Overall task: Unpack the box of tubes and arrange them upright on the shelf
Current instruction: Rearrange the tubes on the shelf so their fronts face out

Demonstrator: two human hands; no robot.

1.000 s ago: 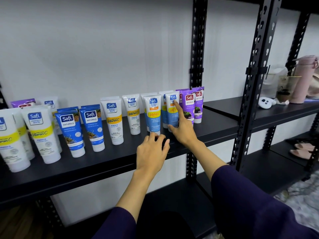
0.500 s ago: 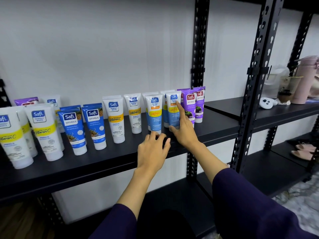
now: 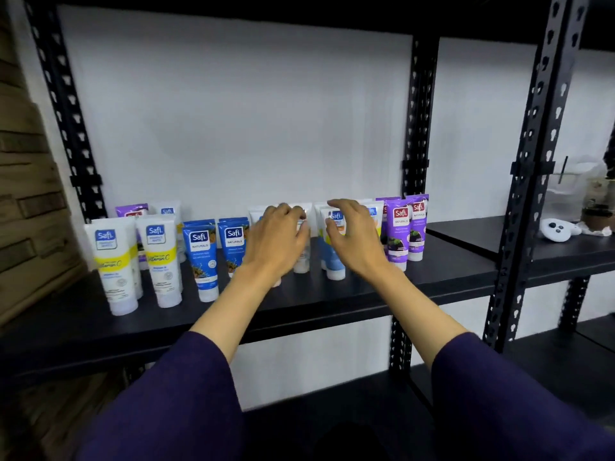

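Observation:
Several Safi tubes stand cap-down in a row on the black shelf (image 3: 366,294): white-and-yellow ones (image 3: 111,264) at the left, blue ones (image 3: 201,257) beside them, purple ones (image 3: 397,234) at the right end. My left hand (image 3: 276,244) is curled round a white tube (image 3: 301,261) in the middle of the row and hides most of it. My right hand (image 3: 357,241) arches over a blue-and-white tube (image 3: 334,257), thumb and fingers round its top. Both hands are blurred. No box is in view.
Black perforated posts (image 3: 532,161) split the rack into bays. The right bay's shelf holds a white controller (image 3: 555,229) and clear cups (image 3: 595,201). Brown stacked boards (image 3: 30,211) stand at the left. A lower black shelf runs beneath my arms.
Both hands rose from the shelf's front edge into the middle of the row and closed on two tubes. My head moved in and the view tilted up.

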